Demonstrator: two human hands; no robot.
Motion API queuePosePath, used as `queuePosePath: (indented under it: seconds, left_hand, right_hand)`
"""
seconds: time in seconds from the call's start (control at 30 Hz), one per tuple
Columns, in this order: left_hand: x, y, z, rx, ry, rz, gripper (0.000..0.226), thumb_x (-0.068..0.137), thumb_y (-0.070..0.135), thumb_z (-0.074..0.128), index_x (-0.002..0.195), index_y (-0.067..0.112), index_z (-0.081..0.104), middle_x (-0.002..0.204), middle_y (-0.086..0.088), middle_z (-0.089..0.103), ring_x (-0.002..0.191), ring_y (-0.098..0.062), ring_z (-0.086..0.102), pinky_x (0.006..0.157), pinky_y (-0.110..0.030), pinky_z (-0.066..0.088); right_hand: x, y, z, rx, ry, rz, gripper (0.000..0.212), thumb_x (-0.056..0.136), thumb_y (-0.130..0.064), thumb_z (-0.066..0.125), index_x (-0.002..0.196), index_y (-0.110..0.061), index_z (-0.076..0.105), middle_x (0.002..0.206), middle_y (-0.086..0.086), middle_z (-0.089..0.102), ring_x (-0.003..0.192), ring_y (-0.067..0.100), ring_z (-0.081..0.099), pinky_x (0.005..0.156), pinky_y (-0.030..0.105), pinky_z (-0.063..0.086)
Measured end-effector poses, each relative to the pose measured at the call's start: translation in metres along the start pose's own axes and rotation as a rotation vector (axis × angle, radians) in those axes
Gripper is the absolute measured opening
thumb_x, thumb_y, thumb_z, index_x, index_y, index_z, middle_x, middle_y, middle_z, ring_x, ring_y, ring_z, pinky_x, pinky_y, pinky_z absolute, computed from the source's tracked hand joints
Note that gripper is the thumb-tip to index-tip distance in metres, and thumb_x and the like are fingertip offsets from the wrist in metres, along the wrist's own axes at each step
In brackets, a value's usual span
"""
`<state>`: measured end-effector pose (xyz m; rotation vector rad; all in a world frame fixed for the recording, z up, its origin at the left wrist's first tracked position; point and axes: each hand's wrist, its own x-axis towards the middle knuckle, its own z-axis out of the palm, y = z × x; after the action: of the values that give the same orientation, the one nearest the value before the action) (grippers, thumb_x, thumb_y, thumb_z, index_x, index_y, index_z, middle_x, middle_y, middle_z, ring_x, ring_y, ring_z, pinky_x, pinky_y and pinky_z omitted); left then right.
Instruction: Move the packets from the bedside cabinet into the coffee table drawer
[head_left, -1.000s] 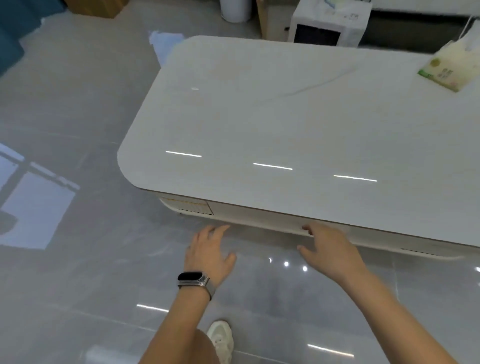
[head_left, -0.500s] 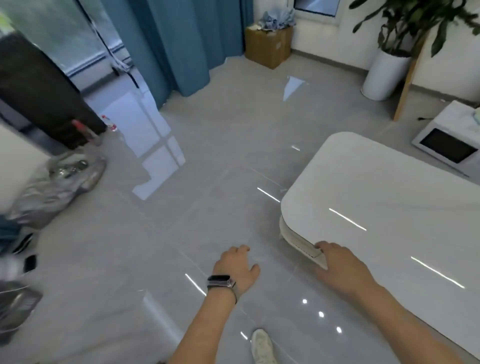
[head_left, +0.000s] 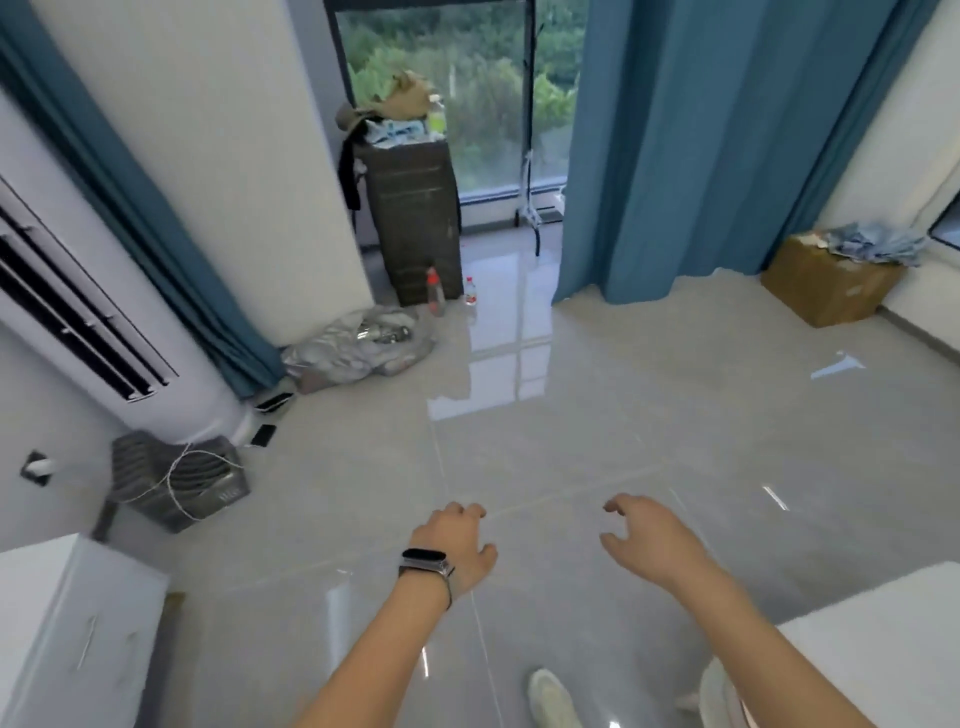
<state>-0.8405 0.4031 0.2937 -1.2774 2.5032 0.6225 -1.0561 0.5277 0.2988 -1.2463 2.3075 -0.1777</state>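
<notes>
Above the floor (head_left: 597, 415), two empty hands: left hand (head_left: 457, 545), right hand (head_left: 649, 540), fingers loosely spread.

No text, label, brand or number can be read anywhere. The dark box (head_left: 183, 480) tied with white cord on the floor bears a pale mark on its side, too blurred to make out.

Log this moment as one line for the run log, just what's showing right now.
left hand empty, open | right hand empty, open | both over bare floor | packets not in view | white cabinet at lower left
</notes>
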Motion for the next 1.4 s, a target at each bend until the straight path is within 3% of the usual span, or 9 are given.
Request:
queuePosePath:
  seconds: [0.33,0.63,0.77,1.07,1.4]
  left_hand:
    - [0.015,-0.155,-0.069,-0.282,0.135,-0.522,0.054,0.094,0.043,0.044,0.143,0.026,0.032,0.137,-0.001,0.046,0.119,-0.022,0.051,0.094,-0.035,0.047]
    - [-0.083,-0.367,-0.056,-0.516,0.262,-0.975,0.054,0.094,0.041,0.043,0.143,0.022,0.033,0.142,-0.003,0.043,0.126,-0.023,0.046,0.100,-0.035,0.043]
    - [-0.119,-0.450,-0.053,-0.600,0.262,-1.079,0.050,0.094,0.038,0.045,0.141,0.022,0.038,0.139,-0.001,0.047,0.123,-0.022,0.050,0.100,-0.033,0.043]
    - [-0.142,-0.599,-0.078,-0.719,0.319,-1.181,0.048,0.094,0.040,0.044,0.139,0.025,0.039,0.136,-0.002,0.049,0.121,-0.022,0.051,0.098,-0.036,0.045]
    - [-0.125,-0.789,-0.070,-0.893,0.408,-1.308,0.046,0.097,0.041,0.041,0.140,0.027,0.037,0.133,0.002,0.052,0.117,-0.016,0.054,0.092,-0.031,0.047]
  right_hand:
    - [0.173,-0.211,-0.020,-0.211,-0.136,-0.516,0.044,0.093,-0.037,0.052,0.134,-0.022,0.049,0.135,0.000,0.050,0.120,0.017,0.052,0.095,0.031,0.047]
    - [0.193,-0.481,0.125,-0.338,-0.416,-0.972,0.042,0.091,-0.035,0.051,0.132,-0.028,0.049,0.137,-0.006,0.049,0.123,0.011,0.049,0.099,0.025,0.043]
    - [0.182,-0.573,0.181,-0.389,-0.531,-1.033,0.041,0.092,-0.035,0.052,0.132,-0.027,0.049,0.135,-0.005,0.049,0.121,0.011,0.050,0.097,0.024,0.044]
    - [0.192,-0.741,0.262,-0.486,-0.610,-1.114,0.039,0.092,-0.033,0.052,0.130,-0.025,0.053,0.133,-0.005,0.054,0.119,0.010,0.052,0.097,0.024,0.045]
    - [0.241,-0.932,0.393,-0.391,-0.751,-0.947,0.035,0.090,-0.023,0.057,0.125,-0.017,0.056,0.118,-0.003,0.062,0.109,0.015,0.058,0.095,0.026,0.045]
